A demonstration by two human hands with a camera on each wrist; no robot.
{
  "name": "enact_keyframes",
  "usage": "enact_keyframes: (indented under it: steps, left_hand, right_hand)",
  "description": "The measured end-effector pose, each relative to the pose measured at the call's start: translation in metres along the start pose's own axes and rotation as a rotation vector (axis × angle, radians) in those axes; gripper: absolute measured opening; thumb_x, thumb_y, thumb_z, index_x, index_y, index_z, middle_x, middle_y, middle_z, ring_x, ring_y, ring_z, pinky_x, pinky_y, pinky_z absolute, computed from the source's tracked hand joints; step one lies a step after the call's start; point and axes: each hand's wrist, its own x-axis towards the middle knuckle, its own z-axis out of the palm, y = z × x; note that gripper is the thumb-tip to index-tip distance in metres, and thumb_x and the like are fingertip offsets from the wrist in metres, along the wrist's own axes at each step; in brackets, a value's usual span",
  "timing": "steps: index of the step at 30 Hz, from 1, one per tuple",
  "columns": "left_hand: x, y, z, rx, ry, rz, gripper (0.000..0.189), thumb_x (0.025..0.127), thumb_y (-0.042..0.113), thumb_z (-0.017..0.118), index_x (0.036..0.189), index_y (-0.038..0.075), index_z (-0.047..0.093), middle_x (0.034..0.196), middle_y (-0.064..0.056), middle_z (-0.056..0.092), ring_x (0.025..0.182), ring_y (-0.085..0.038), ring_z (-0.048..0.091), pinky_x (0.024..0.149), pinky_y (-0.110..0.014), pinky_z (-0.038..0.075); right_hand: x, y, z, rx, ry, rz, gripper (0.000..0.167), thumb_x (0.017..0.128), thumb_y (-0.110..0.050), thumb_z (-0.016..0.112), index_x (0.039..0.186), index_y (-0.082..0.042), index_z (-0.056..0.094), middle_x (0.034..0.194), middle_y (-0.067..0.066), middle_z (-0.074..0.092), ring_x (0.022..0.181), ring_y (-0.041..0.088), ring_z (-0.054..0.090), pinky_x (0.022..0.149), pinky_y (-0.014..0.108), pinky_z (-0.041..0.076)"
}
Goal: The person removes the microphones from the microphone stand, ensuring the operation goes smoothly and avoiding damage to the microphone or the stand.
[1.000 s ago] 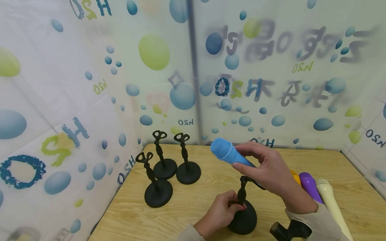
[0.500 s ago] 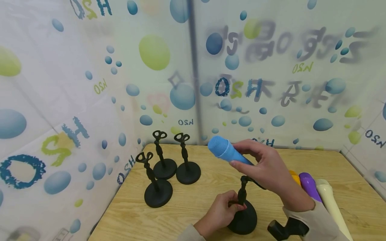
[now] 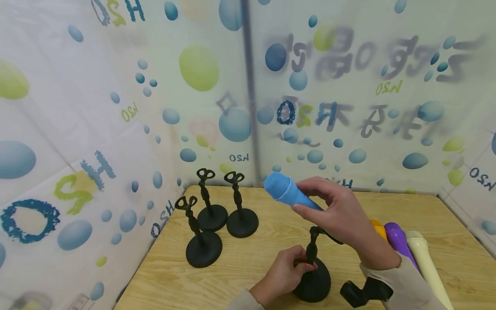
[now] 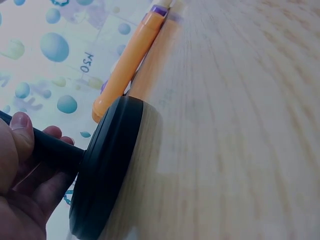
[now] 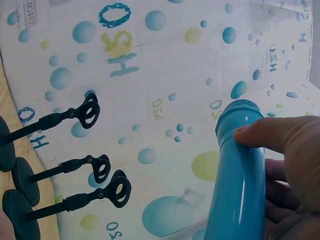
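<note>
A blue microphone (image 3: pixel 288 191) is held tilted in my right hand (image 3: pixel 341 215), its head pointing up and left. In the right wrist view the thumb and fingers grip the microphone (image 5: pixel 240 175) around its body. Below it, a black microphone stand (image 3: pixel 314 282) stands upright on the table. My left hand (image 3: pixel 283 271) pinches the stand's stem just above the round base; the left wrist view shows fingers and thumb around that stem (image 4: pixel 57 150). The stand's holder is mostly hidden behind my right hand, so I cannot tell whether the microphone touches it.
Three more black stands (image 3: pixel 204 249) are grouped at the table's back left. On the right lie an orange microphone (image 4: pixel 127 62), a purple one (image 3: pixel 400 239) and a cream one (image 3: pixel 426 262). A patterned curtain (image 3: pixel 201 129) borders the wooden table (image 3: pixel 232 280).
My right hand has moved slightly left and up with the blue microphone. The left hand and the stand it holds have stayed in place.
</note>
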Motion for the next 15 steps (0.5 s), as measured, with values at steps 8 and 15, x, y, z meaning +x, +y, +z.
enact_keyframes:
  steps: [8,15]
  left_hand:
    - [-0.0006,0.0002,-0.0001,0.015,0.000,0.006,0.011,0.103,0.000,0.068,0.106,0.011,0.071,0.104,0.004,0.082,0.100,0.001,0.074,0.099,-0.023,0.059]
    - [-0.0011,-0.0008,-0.0003,0.008,0.003,0.008,0.011,0.103,0.001,0.068,0.106,0.011,0.071,0.104,0.005,0.082,0.100,0.001,0.074,0.099,-0.022,0.058]
  right_hand:
    - [0.0052,-0.0041,0.0017,0.005,-0.002,-0.020,0.031,0.095,-0.010,0.083,0.125,-0.014,0.076,0.119,-0.001,0.078,0.109,0.008,0.072,0.098,0.017,0.056]
    - [0.0088,-0.0069,0.0027,-0.023,-0.013,0.004,0.031,0.096,-0.014,0.084,0.126,-0.014,0.076,0.120,-0.002,0.078,0.109,0.012,0.072,0.099,0.017,0.055]
